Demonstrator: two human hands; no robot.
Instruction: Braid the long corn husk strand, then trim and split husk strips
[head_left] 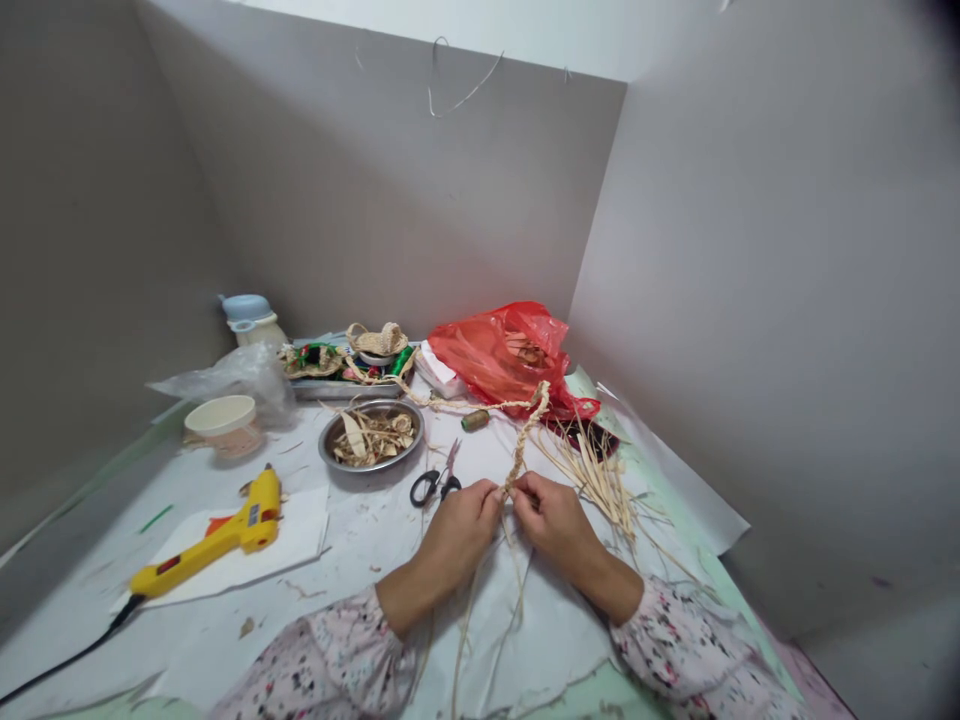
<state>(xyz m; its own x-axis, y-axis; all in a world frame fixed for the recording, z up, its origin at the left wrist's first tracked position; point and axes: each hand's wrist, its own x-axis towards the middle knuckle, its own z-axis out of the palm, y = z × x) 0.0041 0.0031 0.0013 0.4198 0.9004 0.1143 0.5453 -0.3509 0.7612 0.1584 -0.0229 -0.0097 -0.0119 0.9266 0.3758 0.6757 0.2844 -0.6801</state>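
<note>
The left hand (457, 535) and right hand (555, 530) meet at the lower end of a straw braid (519, 450); the fingers of both are curled in and closed, pinching it between them, with no gap left open around it; the braid rises from the fingertips, away from the person, and kinks at its top, where a thinner plait (465, 405) runs off to the left toward a metal tray (337, 391); loose strands (469, 640) hang from below the fingers across the table covering; just right of the fingers lies a heap of straw (596, 480); just left of them, and farther out, sit black-handled scissors (435, 482), their blades pointing away from the person; beyond those stands a steel bowl (371, 435) of straw scraps; a spool (475, 420) of thread lies ahead of the fingers, touching nothing but the table (or so it looks); a red bag (502, 350) sits farther ahead; well left of the fingers, a yellow glue gun (210, 535) rests on white paper (300, 525); floral sleeves (330, 665) cover both forearms.
</note>
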